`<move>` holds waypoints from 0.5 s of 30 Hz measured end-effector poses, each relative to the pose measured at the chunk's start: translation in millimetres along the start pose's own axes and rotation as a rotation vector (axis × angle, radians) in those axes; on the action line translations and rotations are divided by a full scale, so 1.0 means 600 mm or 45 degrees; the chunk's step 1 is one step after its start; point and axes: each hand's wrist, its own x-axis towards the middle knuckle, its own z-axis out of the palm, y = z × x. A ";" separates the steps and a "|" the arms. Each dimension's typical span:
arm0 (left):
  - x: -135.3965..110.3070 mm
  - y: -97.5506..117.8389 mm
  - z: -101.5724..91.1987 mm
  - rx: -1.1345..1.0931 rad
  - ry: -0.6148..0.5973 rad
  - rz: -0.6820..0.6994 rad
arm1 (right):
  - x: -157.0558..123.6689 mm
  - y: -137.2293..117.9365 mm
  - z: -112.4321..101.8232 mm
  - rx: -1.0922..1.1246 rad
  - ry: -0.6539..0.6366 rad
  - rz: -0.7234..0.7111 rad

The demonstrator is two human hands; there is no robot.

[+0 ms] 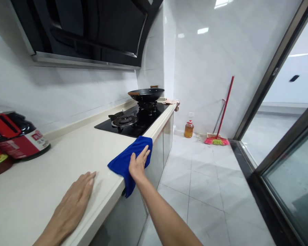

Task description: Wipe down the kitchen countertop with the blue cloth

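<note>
A blue cloth [128,154] is draped over the front edge of the cream countertop [84,147], part on top and part hanging down the front. My right hand [139,164] lies against the cloth at that edge, fingers stretched out and thumb apart; the palm side is hidden. On the countertop nearer to me rests my left hand [73,201], open and flat, palm down, with nothing visible in it. Just beyond the cloth is the black gas stove [141,126].
A wok [146,94] sits on the far burner beneath the range hood [92,34]. Large dark bottles [17,133] stand at the left. An oil jug [189,129], a red-handled mop [226,106] and a sliding glass door [295,184] are to the right.
</note>
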 end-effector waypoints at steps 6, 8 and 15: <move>0.001 -0.010 0.028 0.166 -0.034 0.095 | 0.100 0.020 -0.012 -0.025 0.079 0.138; -0.002 -0.017 0.036 0.225 -0.007 0.141 | 0.132 0.029 -0.015 -0.043 0.098 0.136; -0.012 -0.021 0.047 0.354 0.075 0.212 | 0.257 0.052 -0.041 -0.060 0.146 0.145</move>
